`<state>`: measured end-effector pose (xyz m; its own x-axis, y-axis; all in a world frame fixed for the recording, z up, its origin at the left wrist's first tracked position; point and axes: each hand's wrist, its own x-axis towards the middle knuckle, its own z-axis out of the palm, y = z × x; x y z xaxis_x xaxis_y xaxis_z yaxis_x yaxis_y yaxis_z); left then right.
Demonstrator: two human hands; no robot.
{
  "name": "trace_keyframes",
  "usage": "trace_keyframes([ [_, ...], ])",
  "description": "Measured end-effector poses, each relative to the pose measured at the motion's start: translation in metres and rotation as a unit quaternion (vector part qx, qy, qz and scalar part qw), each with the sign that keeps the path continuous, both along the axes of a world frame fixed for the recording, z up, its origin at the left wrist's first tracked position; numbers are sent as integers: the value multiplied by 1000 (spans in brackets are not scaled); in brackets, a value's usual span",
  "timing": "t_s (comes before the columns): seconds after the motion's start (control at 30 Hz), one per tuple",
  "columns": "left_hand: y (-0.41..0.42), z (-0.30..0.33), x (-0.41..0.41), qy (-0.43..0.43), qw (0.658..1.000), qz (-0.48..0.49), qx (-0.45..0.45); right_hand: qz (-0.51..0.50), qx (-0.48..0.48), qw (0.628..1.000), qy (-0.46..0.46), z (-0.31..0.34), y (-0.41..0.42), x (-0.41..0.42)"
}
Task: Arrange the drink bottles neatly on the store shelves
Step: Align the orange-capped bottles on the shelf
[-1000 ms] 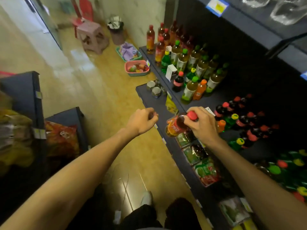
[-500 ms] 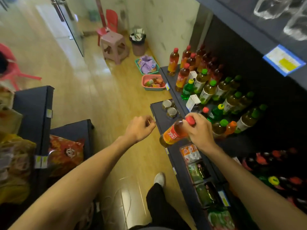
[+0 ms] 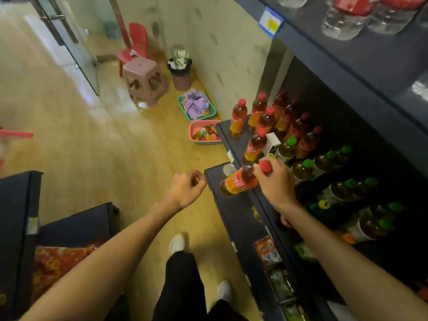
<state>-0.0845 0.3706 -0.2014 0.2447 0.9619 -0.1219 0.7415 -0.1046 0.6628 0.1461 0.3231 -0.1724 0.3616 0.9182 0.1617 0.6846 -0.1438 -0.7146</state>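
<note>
The right hand (image 3: 276, 181) grasps a red-capped tea bottle (image 3: 240, 181) by its neck and shoulder, fingers curled round it just under the cap; the bottle is carried in the air, tipped almost flat, its long axis running from the cap at the hand down and away to its base, which points toward the aisle floor and the left hand (image 3: 185, 189); it hangs over the front lip of the dark shelf (image 3: 234, 216), touching nothing that I can see.

The left hand floats just beside the shelf's front edge, on the aisle side of the carried bottle, fingers loosely curled on nothing; it is near the bottle's base but apart from it.

Beyond the carried bottle, further along the shelf toward the wall, stands the cluster of matching red-capped bottles (image 3: 273, 121), all upright; the nearest of them (image 3: 256, 144) stands just past the right hand; to the inner side of the carried bottle stand the green-capped bottles (image 3: 301, 170), a different sort.

So the move turns on this, as I judge it: the matching row lies ahead of the right hand, not beside it; the bottle must swing its base down to upright before it goes in; the right hand is the nearer one and already has it, while the left could steady the base.
</note>
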Motion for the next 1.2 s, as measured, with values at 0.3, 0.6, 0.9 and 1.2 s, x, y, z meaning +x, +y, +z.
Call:
trace_keyframes([
  [0.3,187,-34,26,-12,986,-164,-34,-58,-40,994,-84,-16,154,-2],
  [0.6,310,-50,42,31,954,-295,-50,-105,-206,941,-246,-41,265,17],
  [0.9,339,-59,53,24,948,-313,-56,-114,-272,918,-264,-71,292,35],
  [1.2,337,-61,73,2,940,-337,-61,-101,-290,914,-266,-70,297,47],
])
